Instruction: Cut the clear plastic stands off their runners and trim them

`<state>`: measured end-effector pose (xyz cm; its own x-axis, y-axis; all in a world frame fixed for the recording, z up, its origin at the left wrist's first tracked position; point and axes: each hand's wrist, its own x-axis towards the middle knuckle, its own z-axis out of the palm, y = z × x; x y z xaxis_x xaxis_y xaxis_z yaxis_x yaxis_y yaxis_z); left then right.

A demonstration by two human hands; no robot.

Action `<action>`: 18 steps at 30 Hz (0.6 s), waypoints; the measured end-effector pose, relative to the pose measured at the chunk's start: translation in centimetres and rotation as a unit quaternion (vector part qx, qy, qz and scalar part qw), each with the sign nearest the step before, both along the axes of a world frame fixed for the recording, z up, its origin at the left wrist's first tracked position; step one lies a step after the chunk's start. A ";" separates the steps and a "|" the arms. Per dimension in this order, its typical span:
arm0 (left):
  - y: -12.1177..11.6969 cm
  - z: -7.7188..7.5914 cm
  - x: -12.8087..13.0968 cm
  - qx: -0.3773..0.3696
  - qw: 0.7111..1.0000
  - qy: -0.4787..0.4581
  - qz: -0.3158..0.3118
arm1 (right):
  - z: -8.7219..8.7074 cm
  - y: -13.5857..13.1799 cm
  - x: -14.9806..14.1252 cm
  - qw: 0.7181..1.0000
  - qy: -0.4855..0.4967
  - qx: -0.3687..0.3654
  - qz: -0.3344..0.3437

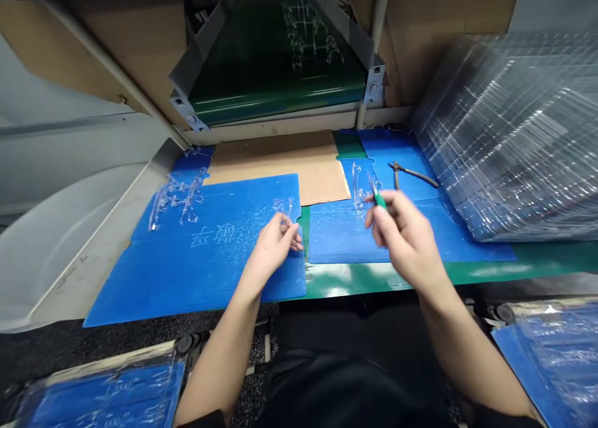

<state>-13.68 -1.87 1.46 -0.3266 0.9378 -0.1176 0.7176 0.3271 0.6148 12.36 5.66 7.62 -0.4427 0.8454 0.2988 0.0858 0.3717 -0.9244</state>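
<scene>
A person sits at a workbench, both forearms reaching forward from the near edge. The left hand [275, 244] rests low on a blue plastic sheet [196, 275], its fingers curled narrowly around a small clear plastic piece [283, 220]. The view is too partly hidden to tell whether they grip it. The right hand [402, 241] is raised above a second blue sheet [339, 235], thumb and fingers pinched closed on a slim green-handled tool [379, 199], its tip pointing far and left.

Just far of the right hand lies a clear plastic strip [359, 188]. Further right lie dark pliers [411, 174]. A tangled clear plastic frame [177, 197] sits at the far left of the left sheet. Between the sheets and the far edge lies a cardboard sheet [280, 166]. Beyond it, a green conveyor belt [275, 60] carries more clear shapes. A tall stack of clear trays [509, 141] rises on the right.
</scene>
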 end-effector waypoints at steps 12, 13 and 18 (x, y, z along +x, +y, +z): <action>-7.7 -1.8 4.0 0.283 0.920 -0.247 -0.111 | -4.5 -6.5 1.3 0.930 0.049 -0.327 0.162; -7.8 -1.7 4.2 0.294 0.923 -0.214 -0.123 | -4.3 -6.7 1.8 0.939 0.026 -0.307 0.152; -7.8 -1.1 4.8 0.351 0.918 -0.080 -0.163 | -3.2 -7.9 3.2 0.989 -0.114 -0.071 0.062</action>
<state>-8.85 -9.67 0.32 -0.0462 0.8457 0.5316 0.5885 -0.4070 0.6986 15.57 -2.23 4.37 -0.5881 0.8064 0.0622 0.2595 0.2610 -0.9298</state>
